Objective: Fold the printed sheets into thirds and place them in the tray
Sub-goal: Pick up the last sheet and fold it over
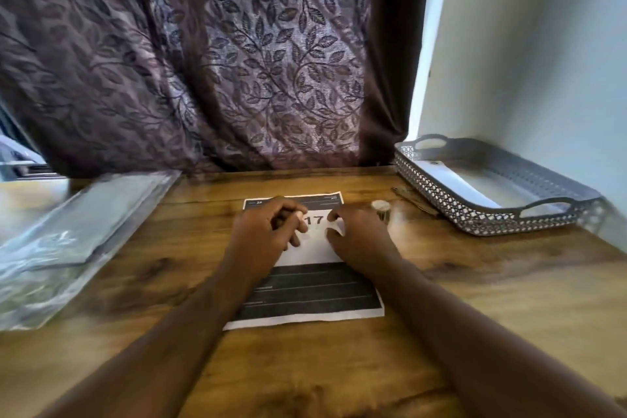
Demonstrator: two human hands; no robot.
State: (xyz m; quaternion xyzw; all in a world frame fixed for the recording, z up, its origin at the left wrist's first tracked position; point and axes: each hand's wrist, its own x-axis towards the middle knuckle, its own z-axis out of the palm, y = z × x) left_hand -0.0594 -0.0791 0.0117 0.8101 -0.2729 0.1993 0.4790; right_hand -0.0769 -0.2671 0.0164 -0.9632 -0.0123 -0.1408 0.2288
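One head-worn wide-angle camera looks forward and down, close over the tabletop (475,316); curtain (254,61) at twelve o'clock, tray (458,207) about two o'clock, edges seemingly blurred.

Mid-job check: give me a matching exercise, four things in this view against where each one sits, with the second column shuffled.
Things:
1. printed sheet
2. tray
3. clear plastic packet
4. curtain

Places:
A. far right corner of the table
B. hanging behind the table
C. middle of the table, under the left hand and right hand
D. left side of the table

Pairs: 1-C; 2-A; 3-D; 4-B
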